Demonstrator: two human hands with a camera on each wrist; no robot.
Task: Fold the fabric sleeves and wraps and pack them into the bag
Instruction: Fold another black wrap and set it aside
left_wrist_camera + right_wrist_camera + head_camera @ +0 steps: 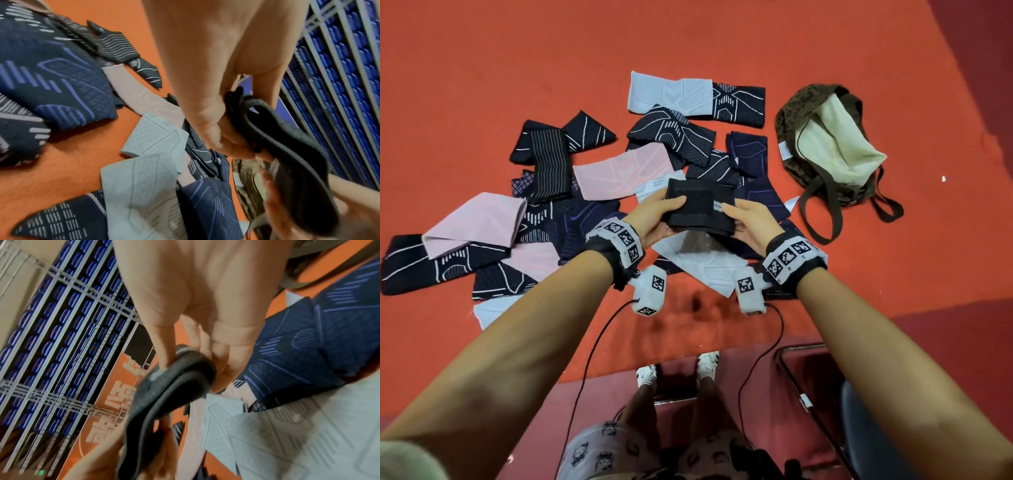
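Observation:
A folded black wrap [700,207] is held in the air above the pile, one hand at each end. My left hand [657,219] grips its left end, thumb on top, and its layers [287,146] curl out past my left fingers [226,142]. My right hand [751,222] pinches the right end beside a small grey tag; the folded layers [170,392] lie between my right fingers [164,353] and thumb. Several navy, pink and pale grey sleeves [619,174] lie scattered on the orange surface [517,68]. The brown bag [825,144] lies open at the right, showing its cream lining.
A pale grey sleeve [702,263] lies right under the held wrap. The bag's dark straps [825,212] trail toward me. A chair [859,411] stands at the lower right past the surface's near edge. Blue racks [339,81] fill the background.

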